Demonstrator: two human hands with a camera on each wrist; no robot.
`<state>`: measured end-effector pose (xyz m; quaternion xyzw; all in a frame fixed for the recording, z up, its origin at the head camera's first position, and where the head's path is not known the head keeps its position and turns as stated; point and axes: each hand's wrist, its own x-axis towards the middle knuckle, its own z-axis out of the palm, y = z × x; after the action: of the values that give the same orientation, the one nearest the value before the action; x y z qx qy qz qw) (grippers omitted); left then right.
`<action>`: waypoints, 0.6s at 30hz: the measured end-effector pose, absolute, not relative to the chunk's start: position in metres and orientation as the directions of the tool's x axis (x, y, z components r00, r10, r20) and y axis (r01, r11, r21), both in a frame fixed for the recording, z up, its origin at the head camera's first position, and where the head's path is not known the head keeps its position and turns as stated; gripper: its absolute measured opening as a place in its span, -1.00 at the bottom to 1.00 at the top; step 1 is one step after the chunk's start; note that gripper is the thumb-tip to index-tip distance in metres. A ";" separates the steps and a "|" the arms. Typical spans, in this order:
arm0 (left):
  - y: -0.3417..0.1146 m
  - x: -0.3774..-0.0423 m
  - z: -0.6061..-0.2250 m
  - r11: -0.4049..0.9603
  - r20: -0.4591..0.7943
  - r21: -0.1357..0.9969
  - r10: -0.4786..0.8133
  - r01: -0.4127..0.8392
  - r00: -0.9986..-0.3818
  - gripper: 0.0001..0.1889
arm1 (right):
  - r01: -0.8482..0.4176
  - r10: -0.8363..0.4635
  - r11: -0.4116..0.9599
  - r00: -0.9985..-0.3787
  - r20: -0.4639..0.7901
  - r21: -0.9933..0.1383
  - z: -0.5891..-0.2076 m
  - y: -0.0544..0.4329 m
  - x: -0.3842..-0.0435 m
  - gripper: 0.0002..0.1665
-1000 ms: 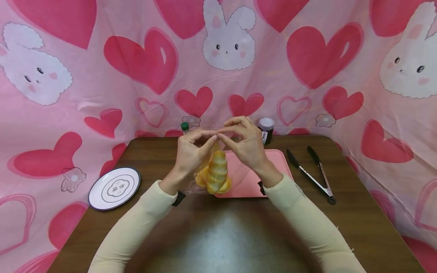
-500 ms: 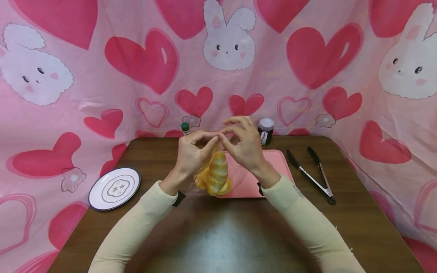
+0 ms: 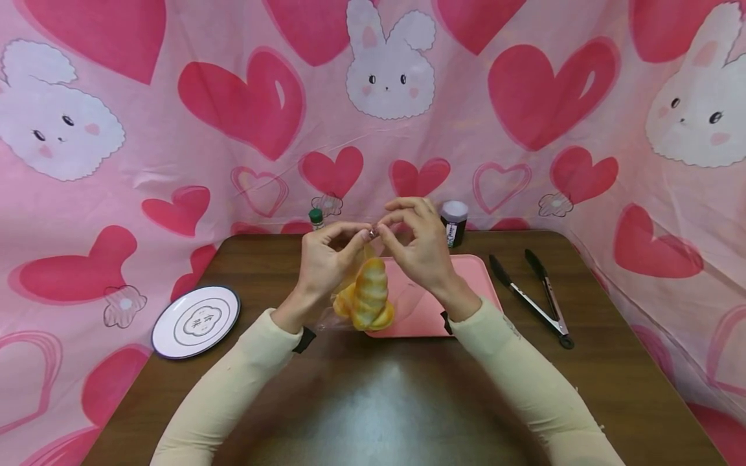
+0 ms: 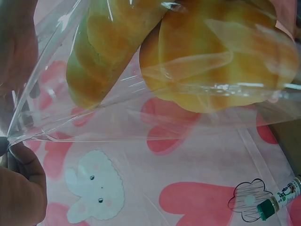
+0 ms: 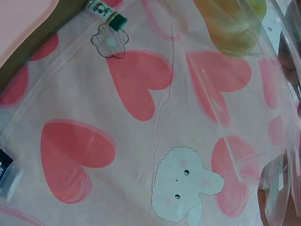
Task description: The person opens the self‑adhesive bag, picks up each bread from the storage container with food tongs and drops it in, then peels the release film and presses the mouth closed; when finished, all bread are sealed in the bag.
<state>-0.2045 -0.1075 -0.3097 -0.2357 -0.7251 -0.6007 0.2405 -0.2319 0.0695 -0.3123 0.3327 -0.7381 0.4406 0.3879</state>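
Note:
A clear plastic bag (image 4: 113,128) hangs from both hands above the table, with bread in it. Through the film I see a ridged, tapered bread roll (image 3: 372,291) and a rounded, lobed bun (image 4: 211,56), both golden. My left hand (image 3: 327,257) pinches the bag's gathered top between thumb and forefinger. On the other side, my right hand (image 3: 418,244) pinches the same gathered top with thumb and forefinger, its other fingers raised. The fingertips are very close together, with a small shiny bit of plastic between them. In the right wrist view, film covers part of the fingers at the edge.
Behind the bag lies a pink tray (image 3: 466,285). Tongs (image 3: 544,304) lie spread at the right, and a white plate (image 3: 195,322) sits at the left. A green-capped bottle (image 3: 316,219) and a dark jar with a pale lid (image 3: 454,223) stand at the back.
The fingertips of my two hands have parted slightly, showing a shiny bit of gathered plastic between them. The bag and bread hang in nearly the same place.

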 end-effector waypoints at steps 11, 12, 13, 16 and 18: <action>-0.112 -0.214 -0.319 0.160 0.678 0.711 0.106 0.685 -0.728 -0.85 | -0.848 -0.173 0.409 -0.435 0.884 -0.337 -0.311 0.069 -0.232 -0.84; -0.112 -0.214 -0.319 0.162 0.683 0.704 0.111 0.691 -0.722 -0.86 | -0.849 -0.169 0.409 -0.432 0.886 -0.336 -0.310 0.069 -0.232 -0.86; -0.112 -0.214 -0.319 0.164 0.688 0.698 0.115 0.697 -0.717 -0.86 | -0.849 -0.165 0.407 -0.430 0.888 -0.336 -0.310 0.069 -0.232 -0.87; -0.112 -0.212 -0.317 0.182 0.685 0.697 0.117 0.693 -0.719 -0.86 | -0.847 -0.155 0.401 -0.438 0.885 -0.348 -0.309 0.068 -0.232 -0.89; -0.110 -0.208 -0.312 0.195 0.679 0.700 0.113 0.687 -0.725 -0.86 | -0.839 -0.155 0.402 -0.457 0.876 -0.367 -0.309 0.069 -0.232 -0.89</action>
<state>-0.2076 -0.1099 -0.3119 -0.2735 -0.7312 -0.5726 0.2504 -0.2321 0.0687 -0.3092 0.3373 -0.7368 0.4307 0.3973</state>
